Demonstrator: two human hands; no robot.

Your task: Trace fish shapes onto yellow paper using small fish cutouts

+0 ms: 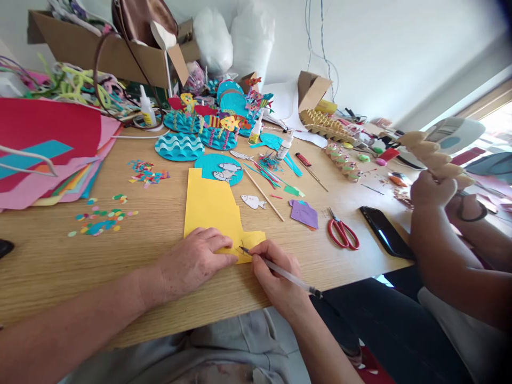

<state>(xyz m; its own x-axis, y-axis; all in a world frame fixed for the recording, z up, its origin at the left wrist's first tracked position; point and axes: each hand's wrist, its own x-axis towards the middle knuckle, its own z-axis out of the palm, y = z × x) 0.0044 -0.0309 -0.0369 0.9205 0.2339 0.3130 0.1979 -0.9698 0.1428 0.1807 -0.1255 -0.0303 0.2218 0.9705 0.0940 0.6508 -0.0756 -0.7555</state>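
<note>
A sheet of yellow paper (210,205) with cut-out edges lies on the table in front of me. My left hand (202,256) rests flat on its lower part, fingers spread. In my right hand (278,269) is a pen (292,277) with a clear barrel, its tip touching the paper near a few short dark curved lines. Just beyond the sheet is a blue disc (202,162) with fish cut-outs on it. A white paper fish (252,201) and a thin wooden stick (264,194) lie to the right.
Red-handled scissors (343,234), purple paper scraps (304,213) and a black phone (386,232) lie to the right. Paper dots (100,221) and a coloured paper stack (48,144) are left. Glue bottles (285,145) stand behind. A co-worker's hands (432,189) hold a tan bumpy strip.
</note>
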